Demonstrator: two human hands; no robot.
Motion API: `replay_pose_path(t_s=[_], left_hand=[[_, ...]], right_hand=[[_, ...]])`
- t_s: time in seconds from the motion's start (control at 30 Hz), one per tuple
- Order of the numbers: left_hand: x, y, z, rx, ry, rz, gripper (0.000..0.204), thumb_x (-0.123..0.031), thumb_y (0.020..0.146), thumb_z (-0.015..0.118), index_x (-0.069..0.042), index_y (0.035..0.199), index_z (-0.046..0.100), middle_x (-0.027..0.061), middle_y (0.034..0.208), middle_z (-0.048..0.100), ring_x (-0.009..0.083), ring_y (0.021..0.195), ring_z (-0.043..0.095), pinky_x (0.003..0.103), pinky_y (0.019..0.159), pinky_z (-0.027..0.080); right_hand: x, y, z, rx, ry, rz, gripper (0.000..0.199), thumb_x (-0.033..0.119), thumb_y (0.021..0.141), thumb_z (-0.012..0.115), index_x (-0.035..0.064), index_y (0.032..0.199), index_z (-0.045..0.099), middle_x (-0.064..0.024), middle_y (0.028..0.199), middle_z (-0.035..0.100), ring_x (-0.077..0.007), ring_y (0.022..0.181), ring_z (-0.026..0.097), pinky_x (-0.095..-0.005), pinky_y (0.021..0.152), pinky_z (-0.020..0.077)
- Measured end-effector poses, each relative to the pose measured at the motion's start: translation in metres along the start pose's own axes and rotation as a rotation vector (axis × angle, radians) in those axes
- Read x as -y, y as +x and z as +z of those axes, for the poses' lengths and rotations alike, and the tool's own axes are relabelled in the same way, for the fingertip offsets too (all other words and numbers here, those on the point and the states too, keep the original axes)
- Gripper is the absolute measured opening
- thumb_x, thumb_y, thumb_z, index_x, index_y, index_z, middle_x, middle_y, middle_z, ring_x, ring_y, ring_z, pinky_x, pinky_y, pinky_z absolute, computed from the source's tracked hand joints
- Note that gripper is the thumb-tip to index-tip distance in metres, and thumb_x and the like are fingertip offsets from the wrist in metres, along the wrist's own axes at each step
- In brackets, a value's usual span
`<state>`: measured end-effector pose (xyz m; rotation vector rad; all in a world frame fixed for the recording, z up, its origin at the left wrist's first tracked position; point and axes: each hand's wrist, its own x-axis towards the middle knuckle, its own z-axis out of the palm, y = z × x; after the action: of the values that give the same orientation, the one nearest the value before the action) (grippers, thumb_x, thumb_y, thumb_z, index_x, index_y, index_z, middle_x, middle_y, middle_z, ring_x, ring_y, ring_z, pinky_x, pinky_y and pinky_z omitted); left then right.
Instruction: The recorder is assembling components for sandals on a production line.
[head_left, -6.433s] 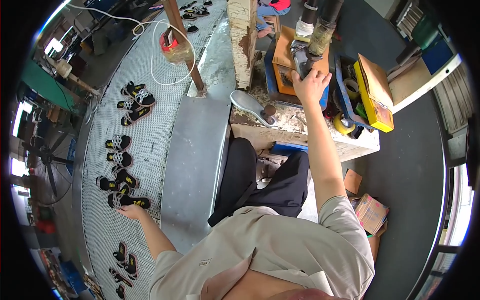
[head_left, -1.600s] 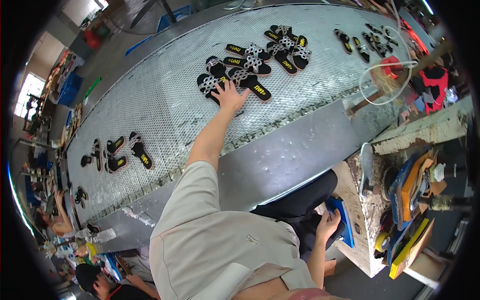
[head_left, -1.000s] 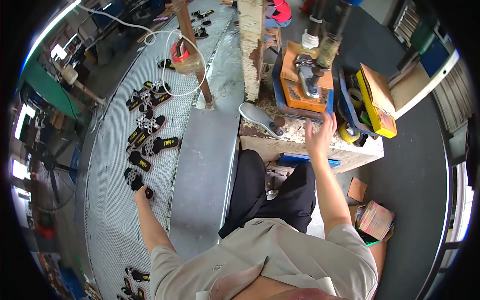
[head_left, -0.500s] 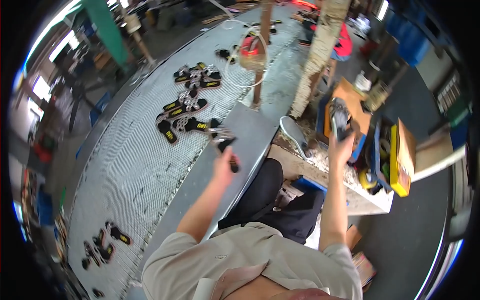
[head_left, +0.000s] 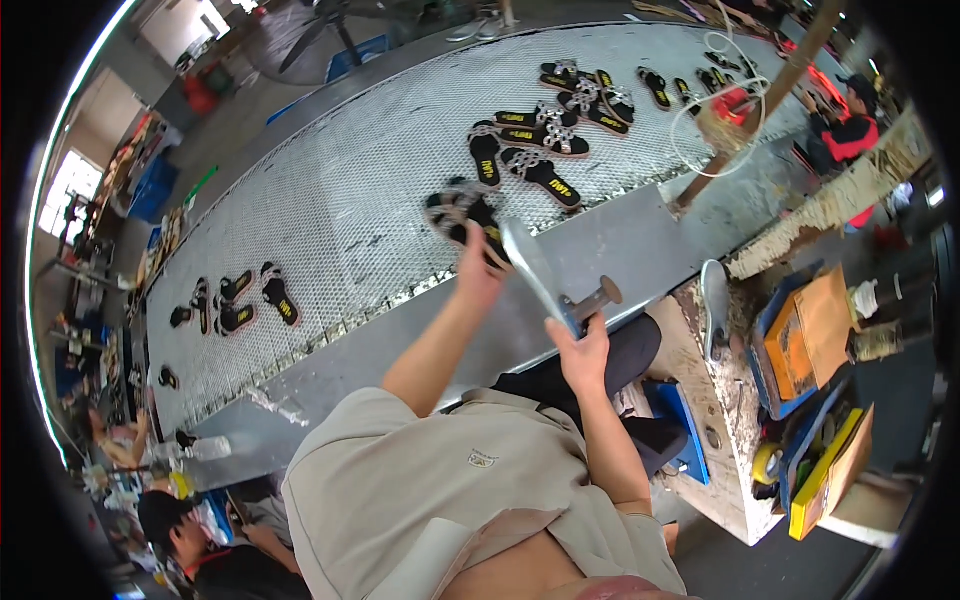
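Observation:
My left hand (head_left: 478,268) grips a black sandal (head_left: 462,214) with a patterned strap, lifted at the near edge of the metal mesh conveyor (head_left: 340,210). My right hand (head_left: 582,352) holds the short handle of a grey metal shoe last tool (head_left: 538,272), its flat foot-shaped plate pointing up toward the sandal. The plate's tip and the sandal almost meet. More black sandals (head_left: 535,150) lie in a loose group farther along the belt.
A smooth steel ledge (head_left: 600,250) borders the belt. To my right stands a worn workbench (head_left: 735,400) with another metal last (head_left: 714,300), an orange box (head_left: 805,335) and yellow items. Other sandals (head_left: 235,300) lie at the left; people sit at both ends.
My left hand has carried a sandal from the belt toward me. My right hand left the bench and now holds the metal last up beside the sandal.

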<state>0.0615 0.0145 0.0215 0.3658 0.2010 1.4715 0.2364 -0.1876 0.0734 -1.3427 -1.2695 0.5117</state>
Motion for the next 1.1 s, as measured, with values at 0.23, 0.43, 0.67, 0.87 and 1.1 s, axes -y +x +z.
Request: replay_pose_path(t_s=[0.23, 0.43, 0.67, 0.87, 1.1], left_hand=[[-0.082, 0.001, -0.095, -0.596, 0.343, 0.277, 0.077, -0.077, 0.101, 0.045, -0.002, 0.093, 0.057, 0.0099, 0.076, 0.062, 0.0246, 0.065, 0.064, 0.040, 0.060, 0.055], [0.058, -0.061, 0.016, -0.174, 0.268, -0.160, 0.072, -0.064, 0.111, 0.029, -0.005, 0.140, 0.059, 0.0122, 0.122, 0.071, 0.0267, 0.110, 0.070, 0.044, 0.095, 0.058], [0.151, -0.082, 0.086, 0.380, 0.224, -0.489, 0.063, -0.059, 0.112, 0.033, -0.007, 0.141, 0.056, 0.0099, 0.131, 0.066, 0.0243, 0.120, 0.065, 0.042, 0.108, 0.051], [0.222, -0.066, 0.107, 0.511, 0.498, -0.539, 0.064, -0.058, 0.112, 0.038, -0.009, 0.153, 0.050, 0.0087, 0.144, 0.061, 0.0220, 0.130, 0.058, 0.044, 0.112, 0.046], [0.191, -0.001, 0.105, 0.382, 0.877, -0.317, 0.073, -0.058, 0.110, 0.043, 0.001, 0.154, 0.049, 0.0219, 0.146, 0.058, 0.0306, 0.135, 0.055, 0.047, 0.111, 0.045]], right_hand=[[-0.021, -0.030, 0.015, 0.167, -0.066, 0.068, 0.061, 0.031, 0.082, 0.087, -0.0046, 0.124, 0.060, -0.0192, 0.111, 0.074, -0.0288, 0.102, 0.072, -0.0395, 0.092, 0.0549], [-0.017, -0.019, 0.012, 0.039, -0.107, 0.046, 0.069, 0.030, 0.082, 0.087, -0.0059, 0.132, 0.056, -0.0251, 0.121, 0.071, -0.0403, 0.113, 0.070, -0.0440, 0.098, 0.0542], [-0.047, 0.034, -0.045, -0.322, -0.226, 0.035, 0.072, 0.028, 0.082, 0.088, -0.0055, 0.136, 0.053, -0.0280, 0.129, 0.064, -0.0415, 0.121, 0.065, -0.0472, 0.104, 0.0506], [-0.033, 0.038, -0.122, -0.555, -0.158, 0.099, 0.071, 0.030, 0.084, 0.086, -0.0066, 0.134, 0.051, -0.0309, 0.125, 0.068, -0.0454, 0.115, 0.068, -0.0471, 0.099, 0.0530], [-0.044, 0.083, -0.286, -1.072, -0.633, 0.068, 0.049, 0.022, 0.085, 0.081, -0.0085, 0.114, 0.055, -0.0311, 0.105, 0.064, -0.0511, 0.101, 0.061, -0.0556, 0.091, 0.0489]])
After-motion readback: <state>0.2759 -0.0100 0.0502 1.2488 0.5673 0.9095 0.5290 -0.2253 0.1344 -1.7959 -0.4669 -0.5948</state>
